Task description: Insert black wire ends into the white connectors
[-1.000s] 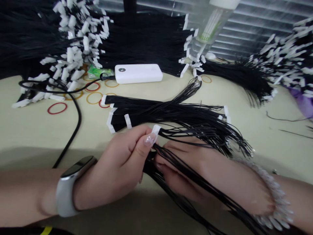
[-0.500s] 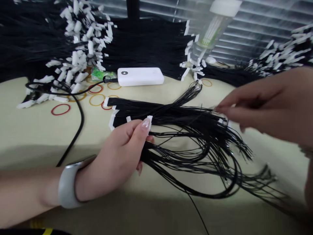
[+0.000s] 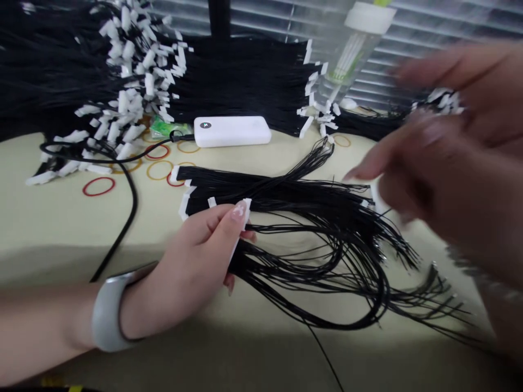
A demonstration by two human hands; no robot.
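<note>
My left hand (image 3: 200, 256), with a watch on a grey band (image 3: 110, 313) at its wrist, is closed around white plug housings (image 3: 246, 209) at the end of several thin black wires (image 3: 294, 305). These wires loop out to the right over the table, and some end in small metal tips. Just behind lies a flat bundle of black wires (image 3: 253, 185) with white plugs at its left end. My right hand (image 3: 445, 163) is raised at the right, smeared by motion. Its thumb and upper fingers are apart, with nothing visible between them.
A white power bank (image 3: 232, 132) with a black cable (image 3: 134, 201) stands behind the wires. Red and yellow rubber bands (image 3: 98, 186) lie around it. Piles of black wires (image 3: 245, 81) with white plugs line the back, beside a clear bottle (image 3: 347, 57) with a white cap.
My right hand has moved up from the wire ends, and its fingers have spread from a pinch. My left hand still holds the white plugs, and the view has shifted slightly.
</note>
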